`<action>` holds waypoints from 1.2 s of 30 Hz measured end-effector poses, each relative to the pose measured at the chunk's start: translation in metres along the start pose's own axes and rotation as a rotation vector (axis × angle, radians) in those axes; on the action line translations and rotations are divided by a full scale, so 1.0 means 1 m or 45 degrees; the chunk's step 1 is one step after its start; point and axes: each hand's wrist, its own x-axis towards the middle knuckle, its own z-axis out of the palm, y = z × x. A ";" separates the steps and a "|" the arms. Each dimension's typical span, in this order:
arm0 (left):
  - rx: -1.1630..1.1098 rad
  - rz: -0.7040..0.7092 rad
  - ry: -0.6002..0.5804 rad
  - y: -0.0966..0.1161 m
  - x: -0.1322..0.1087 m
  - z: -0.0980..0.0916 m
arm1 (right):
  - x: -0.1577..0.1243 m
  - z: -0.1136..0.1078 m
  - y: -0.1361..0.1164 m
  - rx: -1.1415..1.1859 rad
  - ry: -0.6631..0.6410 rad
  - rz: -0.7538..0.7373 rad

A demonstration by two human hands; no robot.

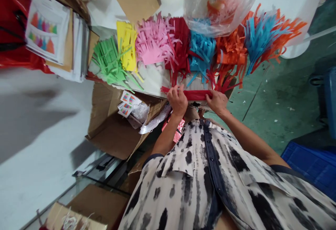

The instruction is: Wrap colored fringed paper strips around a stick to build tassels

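Observation:
My left hand (177, 101) and my right hand (217, 102) both grip a rolled strip of red fringed paper (197, 94) at the near edge of a white table (154, 77). The fingers of each hand are curled round the roll, left hand at its left part, right hand at its right end. Just beyond the roll lie stacks of fringed paper: green (109, 62), yellow (126, 44), pink (153, 42), red (180, 46), blue (201, 49) and orange (231, 49).
A clear plastic bag (223, 6) with more fringed paper hangs over the table's far side. Printed sheets (47, 27) lie at the left. An open cardboard box (115, 125) with small packets stands below the table. A blue crate (312, 163) is on the green floor at right.

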 end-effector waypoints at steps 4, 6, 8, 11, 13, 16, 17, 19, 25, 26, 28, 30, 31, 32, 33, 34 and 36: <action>-0.081 0.520 -0.356 0.018 -0.021 0.014 | -0.001 -0.004 -0.003 -0.031 -0.037 0.012; -0.045 0.594 -0.472 0.023 -0.027 0.025 | -0.001 -0.007 -0.007 -0.063 -0.053 0.008; 0.004 0.577 -0.506 0.022 -0.029 0.032 | -0.002 -0.012 -0.009 -0.109 -0.073 -0.015; 0.030 0.586 -0.519 0.018 -0.028 0.035 | 0.002 -0.022 -0.004 -0.183 -0.085 -0.039; 0.037 0.600 -0.518 0.016 -0.028 0.033 | 0.005 -0.031 0.009 -0.219 -0.066 -0.032; 0.031 0.610 -0.516 0.016 -0.031 0.032 | 0.007 -0.048 0.038 -0.262 -0.015 0.015; 0.021 0.608 -0.514 0.017 -0.032 0.032 | 0.005 -0.053 0.046 -0.268 0.036 0.035; -0.010 0.599 -0.508 0.018 -0.034 0.034 | -0.004 -0.061 0.057 -0.243 0.190 0.022; -0.064 0.549 -0.505 0.022 -0.034 0.035 | -0.044 -0.036 0.034 0.009 0.142 -0.530; -0.059 0.550 -0.511 0.021 -0.034 0.034 | -0.047 -0.026 0.029 0.043 0.077 -0.579; -0.057 0.567 -0.520 0.019 -0.033 0.033 | -0.047 -0.009 0.026 0.076 0.008 -0.588; -0.068 0.615 -0.533 0.013 -0.032 0.031 | -0.044 0.004 0.030 0.065 -0.004 -0.560; -0.076 0.651 -0.543 0.009 -0.031 0.030 | -0.041 0.008 0.034 0.049 -0.003 -0.559; -0.082 0.689 -0.557 0.003 -0.030 0.029 | -0.039 0.010 0.038 0.031 -0.004 -0.569; -0.086 0.724 -0.574 -0.004 -0.028 0.028 | -0.037 0.011 0.041 0.012 -0.003 -0.586; -0.088 0.752 -0.592 -0.012 -0.026 0.026 | -0.036 0.011 0.043 -0.007 0.001 -0.602; -0.089 0.766 -0.616 -0.030 -0.021 0.020 | -0.034 0.009 0.044 -0.043 0.017 -0.620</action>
